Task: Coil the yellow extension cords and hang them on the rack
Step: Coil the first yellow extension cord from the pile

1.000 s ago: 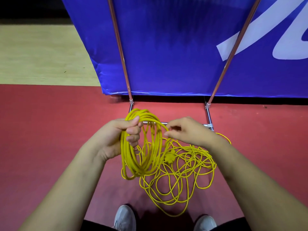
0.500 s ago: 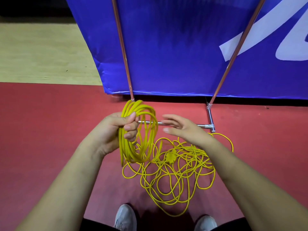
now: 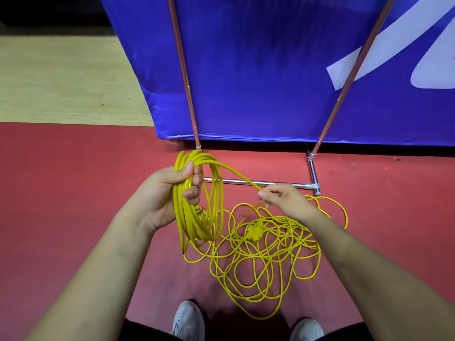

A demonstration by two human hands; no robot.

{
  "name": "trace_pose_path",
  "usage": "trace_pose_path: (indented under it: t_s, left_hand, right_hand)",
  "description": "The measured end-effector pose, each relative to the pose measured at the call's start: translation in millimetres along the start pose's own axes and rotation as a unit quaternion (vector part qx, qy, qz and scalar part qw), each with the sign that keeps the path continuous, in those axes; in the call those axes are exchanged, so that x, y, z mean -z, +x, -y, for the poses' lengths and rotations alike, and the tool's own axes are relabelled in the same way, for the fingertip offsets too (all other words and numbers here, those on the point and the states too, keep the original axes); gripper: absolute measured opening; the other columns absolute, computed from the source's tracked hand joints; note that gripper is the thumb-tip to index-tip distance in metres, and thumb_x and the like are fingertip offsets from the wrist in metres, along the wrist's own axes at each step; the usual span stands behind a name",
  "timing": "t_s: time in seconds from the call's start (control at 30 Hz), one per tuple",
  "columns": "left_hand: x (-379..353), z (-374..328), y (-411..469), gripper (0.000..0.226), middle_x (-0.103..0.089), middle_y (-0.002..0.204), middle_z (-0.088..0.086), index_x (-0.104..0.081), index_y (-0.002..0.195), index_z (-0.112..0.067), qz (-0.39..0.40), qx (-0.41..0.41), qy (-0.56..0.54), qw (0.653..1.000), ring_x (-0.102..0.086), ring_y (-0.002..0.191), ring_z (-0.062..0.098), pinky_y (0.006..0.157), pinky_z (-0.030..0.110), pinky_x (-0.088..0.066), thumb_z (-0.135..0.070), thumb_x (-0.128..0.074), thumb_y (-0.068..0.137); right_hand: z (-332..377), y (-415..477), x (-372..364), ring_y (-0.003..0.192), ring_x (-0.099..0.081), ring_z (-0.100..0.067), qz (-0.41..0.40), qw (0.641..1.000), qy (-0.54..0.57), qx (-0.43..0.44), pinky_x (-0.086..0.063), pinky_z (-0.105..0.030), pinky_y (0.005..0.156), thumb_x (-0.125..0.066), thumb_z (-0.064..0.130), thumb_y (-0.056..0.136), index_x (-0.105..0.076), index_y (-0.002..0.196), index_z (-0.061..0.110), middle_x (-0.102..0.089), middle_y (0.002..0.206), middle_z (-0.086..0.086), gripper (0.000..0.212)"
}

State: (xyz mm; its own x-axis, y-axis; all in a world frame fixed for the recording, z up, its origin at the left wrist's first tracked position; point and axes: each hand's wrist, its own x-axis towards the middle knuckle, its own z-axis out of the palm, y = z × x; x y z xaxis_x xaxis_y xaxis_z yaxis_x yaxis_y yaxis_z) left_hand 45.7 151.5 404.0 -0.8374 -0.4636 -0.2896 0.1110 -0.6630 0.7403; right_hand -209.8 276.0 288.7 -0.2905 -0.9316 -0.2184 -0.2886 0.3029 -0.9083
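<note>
Head view, nearest first: two grey shoes (image 3: 188, 321) at the bottom edge, standing on the red floor (image 3: 61, 193). Just ahead of them the loose tangle (image 3: 266, 262) of yellow cord lies flat on the floor in many overlapping loops, w/ a yellow plug block (image 3: 254, 233) sitting among them; can't tell if it's one cord or more.

Above the tangle's left side the left hand (image 3: 162, 195) grips the coil (image 3: 194, 225) at its top, thumb over, fingers curled round the bunched turns. The coil hangs from that fist, its bottom close to the floor loops; touching or not, can't tell. To the right, the right hand (image 3: 288, 203) pinches a single strand (image 3: 236, 172) btw thumb & fingertips, and that strand runs up-left to the top of the coil, fairly straight.

Beyond the hands: the rack's chrome base bar (image 3: 270, 182), then its two copper-toned uprights (image 3: 183, 70) rising in front of a blue banner (image 3: 258, 70); wooden floor (image 3: 61, 77) far left.

Handling, as a judgement: cord looks thin, light & limp, w/ some curl memory so loops spring and cross. Smooth jacket prob slides thru a loose pinch, handy for feeding. Best hold is one strand near the coil, not a clump. Plug block is the stiff, heavier bit & likely snags; lift it by its body. Hang the coil by its bunched top
</note>
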Motion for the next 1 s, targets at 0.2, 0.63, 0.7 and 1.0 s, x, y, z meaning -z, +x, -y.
trace_pose_path:
  t_s: [0.2, 0.63, 0.7, 1.0]
  left_hand:
    - [-5, 3, 0, 0.024, -0.040, 0.050, -0.005, -0.065, 0.085, -0.005, 0.058, 0.069, 0.020, 0.996, -0.037, 0.036, 0.005, 0.041, 0.020, -0.033, -0.026, -0.071, 0.076]
    - [-9, -1, -6, 0.028, -0.071, 0.081, 0.007, -0.064, 0.076, -0.012, -0.021, 0.005, 0.011, 1.000, -0.072, 0.075, 0.024, 0.059, 0.029, -0.058, -0.031, -0.082, 0.064]
    - [-14, 1, -3, 0.020, -0.070, 0.107, 0.020, -0.059, 0.081, -0.010, -0.050, -0.005, 0.043, 0.998, -0.071, 0.092, 0.031, 0.067, 0.031, -0.059, -0.029, -0.064, 0.079]
    - [-28, 31, 17, 0.025, -0.072, 0.093, 0.022, -0.050, 0.108, -0.003, -0.067, 0.014, 0.240, 0.968, -0.072, 0.082, 0.032, 0.076, 0.043, -0.058, -0.023, -0.053, 0.093]
  right_hand:
    - [-4, 15, 6, 0.062, -0.051, -0.021, -0.101, 0.995, -0.004, 0.024, -0.039, -0.031, 0.058, -0.056, 0.022, 0.096, -0.068, 0.083, 0.024, -0.056, 0.067, -0.010, 0.018]
    - [-41, 14, -7, 0.058, -0.057, -0.020, -0.060, 0.980, 0.115, -0.154, -0.048, -0.031, 0.061, -0.057, 0.022, 0.097, -0.052, 0.085, 0.009, -0.056, 0.068, -0.009, 0.018]
    - [-20, 14, -10, 0.046, -0.048, -0.014, -0.038, 0.989, 0.034, -0.136, -0.041, -0.023, 0.048, -0.059, 0.017, 0.096, -0.056, 0.080, 0.010, -0.051, 0.055, -0.002, 0.018]
    - [128, -33, 5, 0.048, -0.036, -0.008, 0.346, 0.931, -0.114, 0.031, -0.030, -0.019, 0.045, -0.067, 0.016, 0.089, -0.073, 0.092, 0.014, -0.045, 0.052, 0.005, 0.007]
